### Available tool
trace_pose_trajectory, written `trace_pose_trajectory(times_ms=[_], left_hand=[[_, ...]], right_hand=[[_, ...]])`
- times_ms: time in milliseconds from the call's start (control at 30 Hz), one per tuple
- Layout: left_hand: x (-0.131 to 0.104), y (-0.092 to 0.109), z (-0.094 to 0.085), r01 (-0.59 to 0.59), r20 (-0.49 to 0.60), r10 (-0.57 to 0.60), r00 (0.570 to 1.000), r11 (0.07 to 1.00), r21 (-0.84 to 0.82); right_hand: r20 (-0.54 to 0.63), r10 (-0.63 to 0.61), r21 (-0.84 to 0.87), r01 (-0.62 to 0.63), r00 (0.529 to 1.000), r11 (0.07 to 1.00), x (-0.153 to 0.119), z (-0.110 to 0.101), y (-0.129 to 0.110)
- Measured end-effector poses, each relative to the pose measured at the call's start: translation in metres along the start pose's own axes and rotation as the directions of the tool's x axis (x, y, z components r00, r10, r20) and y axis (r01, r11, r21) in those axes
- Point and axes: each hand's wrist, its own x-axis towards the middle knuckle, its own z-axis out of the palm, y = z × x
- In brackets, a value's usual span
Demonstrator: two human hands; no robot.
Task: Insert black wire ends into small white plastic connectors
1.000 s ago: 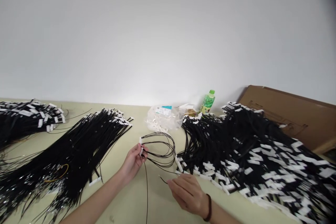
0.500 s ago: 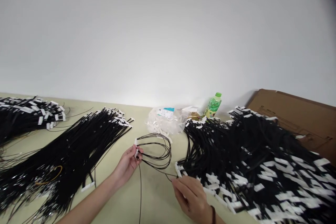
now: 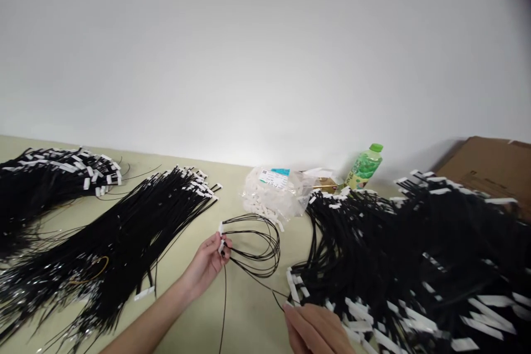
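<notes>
A white connector (image 3: 221,245) is pinched in my left hand (image 3: 210,263), near the middle of the table. From it a looped bundle of thin black wires (image 3: 265,240) curves out to the right, and one loose wire hangs down toward the bottom edge. My right hand (image 3: 315,329), at the lower edge, has its fingers closed around a thin black wire (image 3: 267,286) that runs down from the loops. Its fingertips are beside the white connectors of the right pile.
Black wires with white connectors lie in a left pile (image 3: 136,221), a far-left pile (image 3: 37,182) and a large right pile (image 3: 373,243). Along the wall are a clear bag (image 3: 274,193), a green-capped bottle (image 3: 365,167) and a cardboard box (image 3: 489,168).
The view has shifted, so the bottle and box appear farther right. My right hand sits lower and a little farther right, still on the wire. My left hand keeps its hold on the connector.
</notes>
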Motion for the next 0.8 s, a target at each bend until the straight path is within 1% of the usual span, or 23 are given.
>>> trace_pose_trajectory(times_ms=[100,167,233,300,333,367,433,500,667,800], left_hand=[[0.002,0.002,-0.001,0.011,-0.001,-0.011,1.0,1.0,-0.023],[0.001,0.003,-0.001,0.02,-0.012,-0.02,1.0,0.999,-0.029],[0.001,0.004,-0.001,0.033,-0.023,-0.034,0.999,0.999,-0.04],[0.0,0.006,-0.001,0.046,-0.035,-0.048,0.998,0.997,-0.057],[0.0,0.007,0.0,0.051,-0.041,-0.053,0.998,0.997,-0.061],[0.0,0.007,0.0,0.053,-0.04,-0.056,0.998,0.997,-0.06],[-0.001,0.008,0.0,0.065,0.003,-0.065,0.998,0.997,-0.042],[-0.002,0.007,0.0,0.074,0.041,-0.073,0.997,0.997,-0.03],[-0.002,0.006,0.001,0.071,0.071,-0.069,0.995,0.997,-0.025],[-0.005,0.005,0.005,0.084,0.084,-0.083,0.993,0.996,-0.013]], right_hand=[[0.06,-0.009,0.015,0.008,0.998,1.0,0.003,-0.009,-0.002],[0.127,-0.052,0.009,0.051,0.991,0.999,0.003,-0.012,-0.002],[0.215,-0.123,0.007,0.125,0.969,0.992,0.001,-0.013,-0.001],[0.28,-0.163,0.023,0.163,0.946,0.986,-0.003,-0.014,0.001],[0.287,-0.155,0.027,0.154,0.945,0.988,-0.005,-0.014,0.002],[0.276,-0.113,0.029,0.109,0.955,0.994,-0.006,-0.015,0.003],[0.256,-0.055,0.03,0.049,0.965,0.998,-0.006,-0.017,0.003],[0.243,-0.041,0.031,0.034,0.969,0.999,-0.002,-0.02,0.002],[0.21,0.004,-0.012,-0.001,0.978,1.0,0.01,-0.025,-0.003],[0.195,0.03,-0.01,-0.028,0.98,1.0,0.008,-0.024,-0.005]])
